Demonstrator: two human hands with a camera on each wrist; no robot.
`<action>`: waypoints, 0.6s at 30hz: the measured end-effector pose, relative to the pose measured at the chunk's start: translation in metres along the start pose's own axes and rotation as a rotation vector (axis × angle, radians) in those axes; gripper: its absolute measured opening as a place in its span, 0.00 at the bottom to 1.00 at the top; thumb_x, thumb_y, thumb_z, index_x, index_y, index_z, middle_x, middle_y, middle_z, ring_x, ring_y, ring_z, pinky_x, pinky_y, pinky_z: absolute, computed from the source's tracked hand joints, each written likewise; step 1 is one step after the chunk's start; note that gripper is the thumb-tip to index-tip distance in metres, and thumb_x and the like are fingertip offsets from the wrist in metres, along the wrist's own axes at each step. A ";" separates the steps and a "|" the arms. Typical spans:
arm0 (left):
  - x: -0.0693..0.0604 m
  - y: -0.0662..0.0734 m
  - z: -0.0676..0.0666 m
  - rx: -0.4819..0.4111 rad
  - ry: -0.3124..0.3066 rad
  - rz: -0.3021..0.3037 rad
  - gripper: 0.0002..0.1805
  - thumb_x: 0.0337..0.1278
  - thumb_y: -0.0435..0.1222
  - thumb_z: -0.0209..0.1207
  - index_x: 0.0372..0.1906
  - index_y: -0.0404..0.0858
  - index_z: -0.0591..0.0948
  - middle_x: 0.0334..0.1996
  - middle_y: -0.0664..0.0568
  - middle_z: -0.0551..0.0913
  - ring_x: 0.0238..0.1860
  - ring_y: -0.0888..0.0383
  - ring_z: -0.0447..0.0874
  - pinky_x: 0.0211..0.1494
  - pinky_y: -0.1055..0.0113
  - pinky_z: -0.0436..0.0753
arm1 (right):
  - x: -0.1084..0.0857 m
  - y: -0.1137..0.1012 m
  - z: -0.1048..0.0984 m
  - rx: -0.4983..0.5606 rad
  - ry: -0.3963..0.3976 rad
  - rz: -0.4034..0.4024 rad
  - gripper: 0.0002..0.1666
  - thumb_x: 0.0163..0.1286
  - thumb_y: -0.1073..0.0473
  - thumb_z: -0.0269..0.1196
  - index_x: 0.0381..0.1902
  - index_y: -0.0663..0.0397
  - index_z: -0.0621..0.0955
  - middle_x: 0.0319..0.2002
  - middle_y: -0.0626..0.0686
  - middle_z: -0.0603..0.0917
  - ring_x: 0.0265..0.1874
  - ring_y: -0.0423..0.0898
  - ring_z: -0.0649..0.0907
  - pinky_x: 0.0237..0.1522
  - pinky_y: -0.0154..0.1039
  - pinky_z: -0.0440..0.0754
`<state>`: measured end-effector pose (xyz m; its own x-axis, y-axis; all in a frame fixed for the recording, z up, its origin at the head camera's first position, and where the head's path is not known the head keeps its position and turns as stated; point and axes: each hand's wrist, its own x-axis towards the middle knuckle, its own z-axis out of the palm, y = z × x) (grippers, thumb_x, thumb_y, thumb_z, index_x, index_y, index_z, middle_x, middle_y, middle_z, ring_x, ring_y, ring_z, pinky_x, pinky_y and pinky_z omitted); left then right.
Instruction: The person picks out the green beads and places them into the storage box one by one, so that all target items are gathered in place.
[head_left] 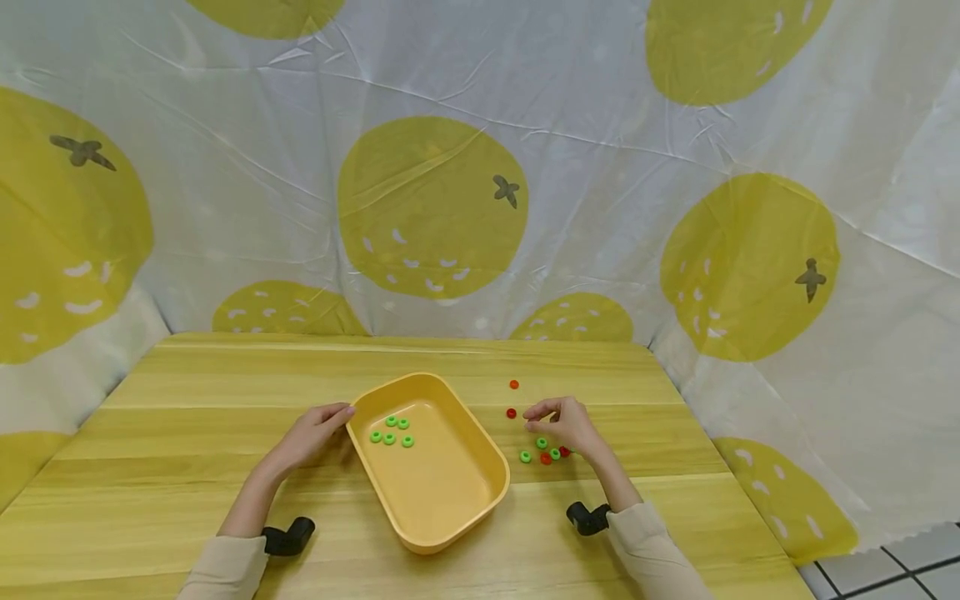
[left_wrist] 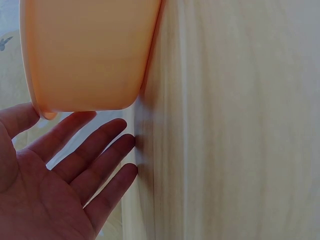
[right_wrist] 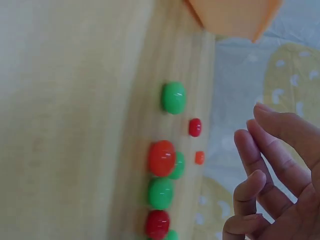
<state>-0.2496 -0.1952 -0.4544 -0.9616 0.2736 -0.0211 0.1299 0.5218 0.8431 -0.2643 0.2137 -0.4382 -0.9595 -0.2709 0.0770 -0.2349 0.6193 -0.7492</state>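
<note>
A yellow-orange plastic tray point(head_left: 442, 500) stands on the table with several green ring-shaped beads point(head_left: 389, 438) inside. At its far left corner my left hand point(head_left: 313, 433) touches the rim. The left wrist view shows that thumb at the rim of the tray point(left_wrist: 90, 55), the index fingertip by the outer wall, and the other fingers loosely spread. To the right of the tray, my right hand point(head_left: 564, 422) hovers over loose beads. In the right wrist view its fingers are bent, with a gap and nothing between thumb and fingertips. Below lie green beads point(right_wrist: 174, 97) and red beads point(right_wrist: 162, 158).
Beyond the right hand's fingertips lie a red bead point(head_left: 512, 413) and, farther back, an orange-red bead point(head_left: 513, 384). The wooden table point(head_left: 225, 375) ends at a fruit-printed curtain point(head_left: 585, 208) behind and at the sides. Each wrist carries a black mount point(head_left: 288, 537).
</note>
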 end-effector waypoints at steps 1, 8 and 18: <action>0.000 0.000 0.000 -0.002 -0.001 0.002 0.33 0.73 0.47 0.40 0.64 0.20 0.63 0.63 0.26 0.66 0.67 0.32 0.60 0.68 0.41 0.64 | -0.003 0.002 0.002 -0.004 -0.001 -0.001 0.09 0.59 0.61 0.67 0.36 0.61 0.86 0.35 0.55 0.87 0.30 0.42 0.79 0.29 0.28 0.74; -0.001 0.002 0.000 0.000 -0.003 0.011 0.32 0.73 0.47 0.40 0.64 0.21 0.65 0.62 0.27 0.68 0.66 0.33 0.61 0.67 0.42 0.65 | -0.017 0.013 0.014 -0.018 -0.037 -0.024 0.10 0.57 0.61 0.69 0.35 0.61 0.86 0.33 0.56 0.88 0.25 0.36 0.78 0.23 0.26 0.74; -0.003 0.003 0.000 0.009 -0.002 0.004 0.32 0.73 0.47 0.40 0.64 0.22 0.65 0.62 0.28 0.68 0.66 0.33 0.62 0.67 0.42 0.66 | -0.019 0.019 0.024 -0.040 -0.049 -0.009 0.08 0.53 0.63 0.71 0.32 0.60 0.87 0.31 0.55 0.87 0.26 0.40 0.79 0.24 0.26 0.76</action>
<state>-0.2464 -0.1942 -0.4515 -0.9605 0.2777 -0.0187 0.1364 0.5281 0.8381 -0.2472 0.2133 -0.4694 -0.9489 -0.3116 0.0504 -0.2503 0.6455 -0.7215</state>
